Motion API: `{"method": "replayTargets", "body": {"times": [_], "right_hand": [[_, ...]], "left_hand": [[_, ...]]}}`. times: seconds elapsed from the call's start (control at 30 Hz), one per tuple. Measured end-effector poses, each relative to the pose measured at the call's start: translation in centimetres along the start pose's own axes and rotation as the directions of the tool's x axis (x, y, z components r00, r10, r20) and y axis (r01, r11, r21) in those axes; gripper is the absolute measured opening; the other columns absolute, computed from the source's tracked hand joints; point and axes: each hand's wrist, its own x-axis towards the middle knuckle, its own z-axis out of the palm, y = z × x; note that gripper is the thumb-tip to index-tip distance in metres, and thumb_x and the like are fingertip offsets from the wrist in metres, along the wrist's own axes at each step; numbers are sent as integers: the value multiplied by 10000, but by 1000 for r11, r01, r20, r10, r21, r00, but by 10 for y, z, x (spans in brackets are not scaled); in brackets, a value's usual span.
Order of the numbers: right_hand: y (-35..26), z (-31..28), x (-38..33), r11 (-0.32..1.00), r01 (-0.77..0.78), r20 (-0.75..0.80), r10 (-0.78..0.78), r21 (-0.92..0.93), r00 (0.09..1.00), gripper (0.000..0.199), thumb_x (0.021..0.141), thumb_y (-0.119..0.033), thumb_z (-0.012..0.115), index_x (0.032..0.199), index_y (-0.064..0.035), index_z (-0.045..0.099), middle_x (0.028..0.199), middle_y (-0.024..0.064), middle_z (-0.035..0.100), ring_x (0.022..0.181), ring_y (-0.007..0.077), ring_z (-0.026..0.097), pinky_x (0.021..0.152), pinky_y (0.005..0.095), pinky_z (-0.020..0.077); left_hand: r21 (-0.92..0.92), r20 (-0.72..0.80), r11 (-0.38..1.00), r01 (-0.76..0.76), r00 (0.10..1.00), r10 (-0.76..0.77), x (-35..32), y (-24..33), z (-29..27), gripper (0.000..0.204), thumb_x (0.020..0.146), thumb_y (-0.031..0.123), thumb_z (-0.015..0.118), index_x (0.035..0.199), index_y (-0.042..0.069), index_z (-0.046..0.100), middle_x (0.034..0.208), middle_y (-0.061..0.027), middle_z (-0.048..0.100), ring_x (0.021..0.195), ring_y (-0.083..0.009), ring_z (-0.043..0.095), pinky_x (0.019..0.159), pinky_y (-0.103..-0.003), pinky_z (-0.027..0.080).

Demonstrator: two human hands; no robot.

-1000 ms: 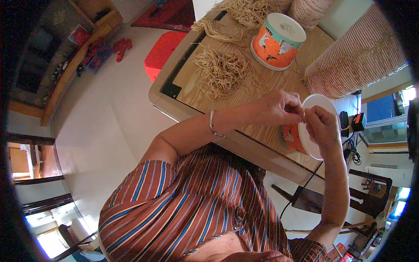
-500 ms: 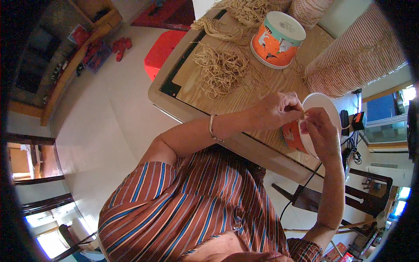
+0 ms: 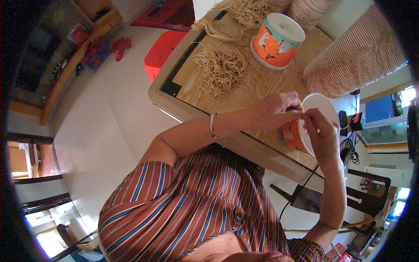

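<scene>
My left hand (image 3: 279,109) reaches in over the table with thumb and fingers pinched together. Its fingertips meet those of my right hand (image 3: 324,131), also pinched. Between them is what looks like a thin tan string, mostly hidden by the fingers. Just under and behind my hands, a paper tub (image 3: 290,134) with an orange printed side and white rim lies tilted near the table's edge. A second orange and green tub (image 3: 271,47) stands upside down farther back. Left of it lies a loose tangle of tan string (image 3: 221,70).
More string bundles (image 3: 248,11) lie at the back of the wooden tabletop (image 3: 192,83). Long stacks of nested tubs (image 3: 355,65) lie at the right. Beyond them are black cables (image 3: 352,148). A red stool (image 3: 161,52) stands left of the table, and a dark wooden chair (image 3: 305,198) at right.
My right hand has turned slightly, and its fingers have closed in against the left fingertips. My left hand has barely moved. The tubs and string tangle stay in place.
</scene>
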Motion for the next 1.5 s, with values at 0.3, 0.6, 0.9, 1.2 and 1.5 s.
{"method": "replayTargets", "body": {"times": [0.3,0.6,0.9,1.2,1.5], "right_hand": [[-2,-11,13,971,-218,129,204,97,970,87,885,-125,581,867,-40,585,684,90,636,591,144,619,553,309,488],[4,-10,12,977,-160,57,154,138,987,96,872,-97,583,812,-23,589,664,48,598,584,79,538,545,265,451],[2,-14,5,922,-282,124,257,266,958,52,870,-64,582,847,-17,581,712,-1,574,643,71,526,589,240,445],[-11,-9,-2,976,-129,18,128,173,992,42,889,-56,551,880,-20,531,731,67,566,661,117,553,612,280,464],[-8,-7,-3,982,-99,60,90,160,994,48,907,-64,533,909,-27,502,758,107,578,640,168,563,609,312,462]], "left_hand": [[-83,42,996,-36,998,40,0,-5,-1,250,891,216,601,951,-22,648,910,-120,574,854,-229,584,768,-340,464],[-208,77,978,8,997,8,-1,-7,1,158,847,151,670,907,5,659,862,-63,543,794,-144,556,726,-277,462],[-394,-34,918,42,998,-61,-11,-16,11,96,833,68,652,918,47,614,901,-35,573,890,-129,564,796,-284,457],[-11,-215,982,-186,960,179,-26,-7,19,128,817,31,619,933,35,564,927,-101,551,869,-218,572,780,-339,468],[54,-199,996,-76,976,86,-29,-1,17,185,832,77,636,999,28,576,964,-101,547,922,-256,569,812,-358,464]]}}
